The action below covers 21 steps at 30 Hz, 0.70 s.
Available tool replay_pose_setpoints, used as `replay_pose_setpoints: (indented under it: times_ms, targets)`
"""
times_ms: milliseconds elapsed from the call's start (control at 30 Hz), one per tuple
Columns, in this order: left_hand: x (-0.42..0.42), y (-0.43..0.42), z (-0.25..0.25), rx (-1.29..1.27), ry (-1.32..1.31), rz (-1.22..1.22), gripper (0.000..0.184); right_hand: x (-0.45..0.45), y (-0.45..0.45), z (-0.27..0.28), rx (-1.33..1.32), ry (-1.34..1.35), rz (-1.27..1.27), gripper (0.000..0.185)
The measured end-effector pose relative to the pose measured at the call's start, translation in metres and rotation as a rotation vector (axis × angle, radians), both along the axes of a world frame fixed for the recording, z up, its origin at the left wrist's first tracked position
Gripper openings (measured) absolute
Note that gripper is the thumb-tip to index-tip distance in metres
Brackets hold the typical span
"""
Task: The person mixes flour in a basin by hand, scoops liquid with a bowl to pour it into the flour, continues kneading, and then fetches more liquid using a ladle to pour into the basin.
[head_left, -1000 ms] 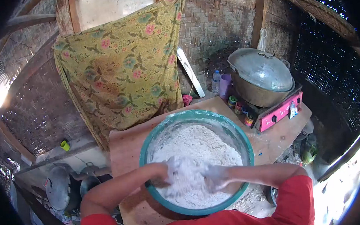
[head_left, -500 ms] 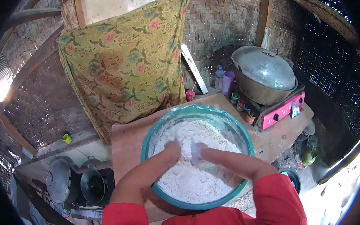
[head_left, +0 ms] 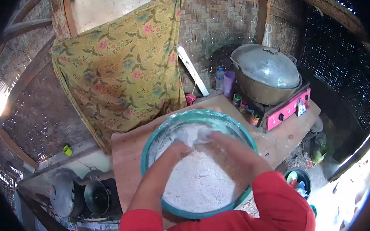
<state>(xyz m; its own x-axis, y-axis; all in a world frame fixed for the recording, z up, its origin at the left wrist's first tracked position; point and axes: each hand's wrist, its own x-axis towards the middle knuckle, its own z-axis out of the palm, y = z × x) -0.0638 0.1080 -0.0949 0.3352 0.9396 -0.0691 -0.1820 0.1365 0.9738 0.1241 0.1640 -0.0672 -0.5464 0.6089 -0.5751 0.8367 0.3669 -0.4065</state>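
Red sleeves (head_left: 281, 204), two: bottom of the frame, nearest to us.

Green basin (head_left: 144, 159), round: centre of the frame. We see its lower-right rim at or past the edge of the wooden surface (head_left: 126, 154); how far the base is supported we cannot tell. Risk, in our judgement: a hard push towards that side could slide or tip it.

White powder (head_left: 199, 181), loose: inside the basin, spread across its lower and middle part. Risk: a quick lift or toss could throw some over the rim.

Left hand (head_left: 187, 139) and right hand (head_left: 205, 135), pale with powder: upper part of the basin, close together. Blur hides the fingers; we cannot tell whether they are spread or closed on a handful, nor whether the hands touch. Risk: a strong outward sweep could drive powder up the far wall and out.

Small cans (head_left: 237, 99): right of centre, beyond the basin. Risk: if the basin slides that way, we judge they could topple.

Pink stove (head_left: 289, 110), bearing a lidded pot (head_left: 254, 89): right of frame. We see no flame; were one lit, drifting powder would be a hazard.

Patterned cloth (head_left: 120, 73), hanging: upper left. Risk: airborne dust may settle on it.
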Motion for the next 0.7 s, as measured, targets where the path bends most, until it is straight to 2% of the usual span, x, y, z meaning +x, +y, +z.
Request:
replay_pose_setpoints:
  times_ms: [33, 67, 100, 133, 200, 233, 300, 333, 367, 433, 467, 500, 533, 567, 600, 667, 700]
  targets:
    - [-0.006, 0.012, -0.012, 0.03, 0.525, -0.223, 0.066, 0.0, -0.01, -0.001, -0.002, -0.012, 0.023, 0.061]
    - [-0.008, 0.005, -0.019, 0.081, 0.682, -0.371, 0.062, 0.0, -0.022, 0.002, -0.023, -0.032, 0.074, 0.062]
    - [-0.009, -0.003, -0.026, 0.153, 0.827, -0.524, 0.059, -0.001, -0.037, 0.01, -0.044, -0.056, 0.144, 0.064]
    - [-0.011, -0.02, -0.016, 0.252, 0.604, -0.589, 0.058, 0.002, -0.052, 0.029, -0.053, -0.075, 0.213, 0.066]
    - [-0.009, -0.059, 0.035, 0.398, 1.123, -0.704, 0.088, 0.015, -0.091, 0.07, -0.089, -0.134, 0.344, 0.066]
    - [-0.01, -0.063, 0.052, 0.4, 1.128, -0.707, 0.088, 0.028, -0.098, 0.081, -0.086, -0.129, 0.342, 0.066]
    - [0.0, -0.084, 0.095, 0.458, 0.892, -0.769, 0.088, 0.055, -0.106, 0.089, 0.119, 0.286, 0.416, 0.054]
    - [0.006, -0.075, 0.101, 0.449, 0.883, -0.773, 0.088, 0.06, -0.087, 0.08, 0.178, 0.23, 0.401, 0.05]
    - [0.014, -0.062, 0.109, 0.399, 0.877, -0.648, 0.086, 0.063, -0.061, 0.07, 0.238, 0.17, 0.387, 0.046]
    - [0.011, -0.025, 0.045, 0.37, 0.96, -0.394, 0.079, 0.069, -0.034, 0.064, 0.193, -0.054, 0.196, 0.042]
    - [0.011, -0.011, 0.018, 0.383, 0.999, -0.326, 0.077, 0.065, -0.027, 0.044, 0.191, -0.062, 0.194, 0.042]
    - [0.011, 0.002, -0.008, 0.392, 1.037, -0.258, 0.075, 0.055, -0.021, 0.018, 0.049, -0.008, -0.048, 0.043]
    - [0.019, -0.005, 0.012, 0.179, 1.19, -0.35, 0.067, 0.05, -0.019, -0.002, -0.092, 0.046, -0.29, 0.046]
    - [0.025, -0.012, 0.026, -0.043, 1.333, -0.439, 0.061, 0.051, -0.02, -0.015, -0.089, 0.04, -0.288, 0.046]
    - [0.024, -0.018, 0.029, -0.043, 1.332, -0.437, 0.061, 0.051, -0.022, -0.027, 0.1, 0.116, -0.084, 0.046]
    - [0.008, -0.028, 0.012, 0.161, 1.095, -0.564, 0.063, 0.036, -0.035, -0.007, -0.122, -0.012, -0.026, 0.048]
    - [-0.002, -0.03, -0.005, 0.269, 1.024, -0.591, 0.064, 0.04, -0.051, 0.002, -0.122, -0.007, -0.03, 0.048]
